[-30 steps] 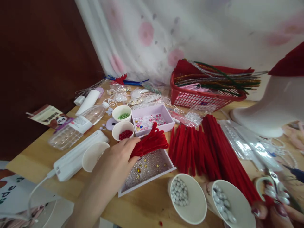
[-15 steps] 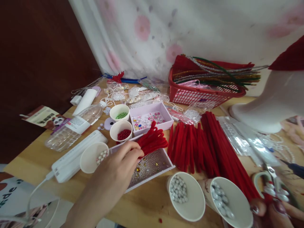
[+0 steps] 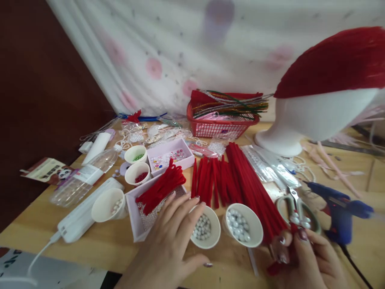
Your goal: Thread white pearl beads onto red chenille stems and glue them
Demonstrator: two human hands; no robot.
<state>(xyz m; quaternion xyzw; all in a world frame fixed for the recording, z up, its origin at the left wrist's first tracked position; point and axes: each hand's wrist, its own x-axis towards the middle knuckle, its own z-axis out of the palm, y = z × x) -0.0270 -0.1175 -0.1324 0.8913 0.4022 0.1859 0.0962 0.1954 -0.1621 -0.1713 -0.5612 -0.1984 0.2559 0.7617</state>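
From the head camera I see my left hand (image 3: 173,237) spread flat with fingers wide, hovering low over the near edge of the surface (image 3: 99,249). Its fingertips lie over the near rim of a paper cup of pearl beads (image 3: 205,226) and just beside the pink tray (image 3: 135,218) that holds small beads, with a bundle of folded red pipe cleaners (image 3: 161,186) lying across it. It holds nothing.

My right hand (image 3: 303,259), at the near right edge, is pinched closed around the near ends of some red pipe cleaners (image 3: 290,237). These belong to the long red spread (image 3: 240,184) that fans across the middle of the surface toward the far side. A second cup of pearl beads (image 3: 242,224) stands between my two hands, touching that spread.

Just beyond my right hand lie scissors (image 3: 296,208), and a blue glue gun (image 3: 339,208) sits to their right. At the far edge stands a red basket (image 3: 221,126) of mixed sticks, with a white foam head (image 3: 315,120) capped in red beside it. Toward the left edge are three more cups, a clear bottle (image 3: 93,170) and a white charger block (image 3: 81,216).
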